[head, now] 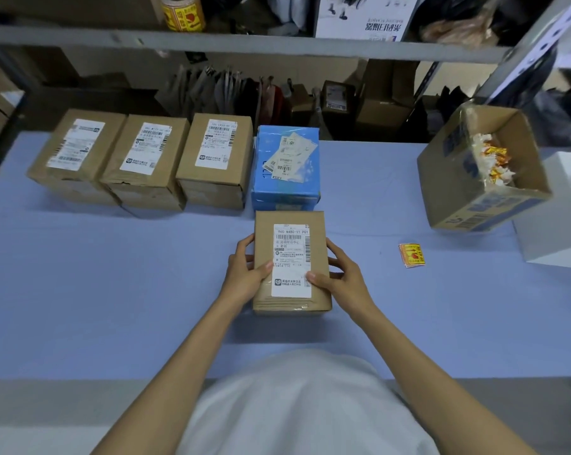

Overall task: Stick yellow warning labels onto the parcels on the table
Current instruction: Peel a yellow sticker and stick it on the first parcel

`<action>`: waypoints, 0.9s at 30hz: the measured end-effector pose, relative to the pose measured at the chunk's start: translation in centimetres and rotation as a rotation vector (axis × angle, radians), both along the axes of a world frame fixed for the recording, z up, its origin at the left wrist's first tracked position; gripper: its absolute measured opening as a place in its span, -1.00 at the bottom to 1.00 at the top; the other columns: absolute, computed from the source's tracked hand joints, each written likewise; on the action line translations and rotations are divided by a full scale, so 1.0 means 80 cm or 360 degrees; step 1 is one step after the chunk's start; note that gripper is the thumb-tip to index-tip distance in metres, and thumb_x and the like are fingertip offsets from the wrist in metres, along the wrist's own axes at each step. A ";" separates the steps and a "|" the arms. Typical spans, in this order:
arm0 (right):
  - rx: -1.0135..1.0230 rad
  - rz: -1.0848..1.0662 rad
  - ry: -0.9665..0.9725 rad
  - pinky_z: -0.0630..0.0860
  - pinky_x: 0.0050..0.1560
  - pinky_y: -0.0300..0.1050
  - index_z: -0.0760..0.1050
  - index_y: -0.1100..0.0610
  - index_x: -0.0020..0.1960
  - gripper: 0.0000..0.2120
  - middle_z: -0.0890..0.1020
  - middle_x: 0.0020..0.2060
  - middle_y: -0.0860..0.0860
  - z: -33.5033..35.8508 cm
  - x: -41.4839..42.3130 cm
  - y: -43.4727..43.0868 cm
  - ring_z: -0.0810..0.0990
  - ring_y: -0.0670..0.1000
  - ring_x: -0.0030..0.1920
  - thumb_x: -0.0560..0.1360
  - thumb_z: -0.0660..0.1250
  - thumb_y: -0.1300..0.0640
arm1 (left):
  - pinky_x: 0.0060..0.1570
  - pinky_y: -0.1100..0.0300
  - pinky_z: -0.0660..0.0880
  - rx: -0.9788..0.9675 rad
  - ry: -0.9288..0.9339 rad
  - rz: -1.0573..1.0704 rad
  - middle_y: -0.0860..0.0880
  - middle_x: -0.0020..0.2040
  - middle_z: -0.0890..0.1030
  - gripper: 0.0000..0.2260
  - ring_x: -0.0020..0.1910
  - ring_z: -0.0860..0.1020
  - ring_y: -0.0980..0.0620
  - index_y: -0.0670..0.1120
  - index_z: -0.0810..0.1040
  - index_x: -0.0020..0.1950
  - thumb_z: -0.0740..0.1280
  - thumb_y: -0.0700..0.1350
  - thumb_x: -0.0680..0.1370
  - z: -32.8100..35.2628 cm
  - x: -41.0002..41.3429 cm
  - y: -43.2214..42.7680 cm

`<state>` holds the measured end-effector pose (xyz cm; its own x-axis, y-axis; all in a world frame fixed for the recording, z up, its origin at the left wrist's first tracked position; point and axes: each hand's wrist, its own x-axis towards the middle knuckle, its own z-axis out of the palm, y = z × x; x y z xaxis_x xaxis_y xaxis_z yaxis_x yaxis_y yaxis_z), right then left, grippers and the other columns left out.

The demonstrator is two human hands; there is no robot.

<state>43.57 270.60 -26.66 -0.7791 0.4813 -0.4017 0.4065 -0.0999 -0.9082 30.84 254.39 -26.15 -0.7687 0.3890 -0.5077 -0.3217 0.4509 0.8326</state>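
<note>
A brown cardboard parcel (264, 231) with a white shipping label lies in the middle of the blue table (113, 274). My left hand (244, 270) grips its left side and my right hand (336, 274) grips its right side, thumbs resting on top. A small stack of yellow warning labels (412, 255) lies on the table to the right, apart from my hands. Behind stand three brown parcels (77, 152) (146, 159) (217, 159) and a blue parcel (285, 165) in a row.
An open cardboard box (481, 172) with yellow and white scraps inside sits at the right. A white block (559, 218) lies beyond it. A roll of yellow labels (182, 13) rests on the shelf above. Bags and boxes fill the space behind the table.
</note>
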 end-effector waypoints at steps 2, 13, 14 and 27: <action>0.0021 0.0015 -0.0034 0.64 -0.01 -0.09 0.41 -0.10 0.38 -0.41 0.62 0.13 -0.03 -0.001 0.003 0.016 0.67 -0.02 0.01 0.40 0.51 0.09 | 0.17 0.03 0.51 -0.0015 -0.0004 0.0005 -0.10 0.32 0.41 -0.46 0.24 0.46 -0.05 0.20 0.23 0.42 0.36 -0.14 0.54 0.000 0.000 0.000; 0.1291 -0.0047 -0.1207 0.24 0.36 0.11 0.19 0.32 0.44 -0.47 0.18 0.47 0.25 -0.076 0.039 0.134 0.16 0.22 0.47 0.54 0.22 0.16 | 0.07 0.15 0.47 -0.0040 0.0001 -0.0016 -0.08 0.31 0.42 -0.45 0.15 0.45 0.04 0.18 0.22 0.43 0.36 -0.15 0.54 0.005 0.000 0.001; 0.1368 0.0072 -0.1175 0.24 0.36 0.12 0.18 0.31 0.45 -0.48 0.17 0.48 0.24 -0.081 0.039 0.125 0.15 0.22 0.48 0.55 0.20 0.16 | 0.07 0.14 0.47 -0.0043 0.0006 -0.0013 -0.08 0.32 0.42 -0.45 0.15 0.45 0.04 0.18 0.22 0.43 0.36 -0.15 0.54 0.004 0.000 0.001; 0.1155 -0.0156 -0.0767 0.41 0.05 0.06 0.39 0.24 0.28 -0.39 0.34 0.25 0.21 -0.075 0.025 0.083 0.27 0.22 0.27 0.33 0.56 0.09 | 0.02 0.17 0.47 -0.0027 -0.0011 -0.0007 -0.07 0.29 0.45 -0.46 0.16 0.47 0.01 0.15 0.23 0.43 0.35 -0.17 0.55 0.010 0.003 0.002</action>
<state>45.58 277.24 -32.66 -0.5451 0.8017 -0.2453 0.7824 0.3813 -0.4925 31.05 254.51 -25.36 -0.7638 0.3834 -0.5193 -0.3253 0.4663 0.8227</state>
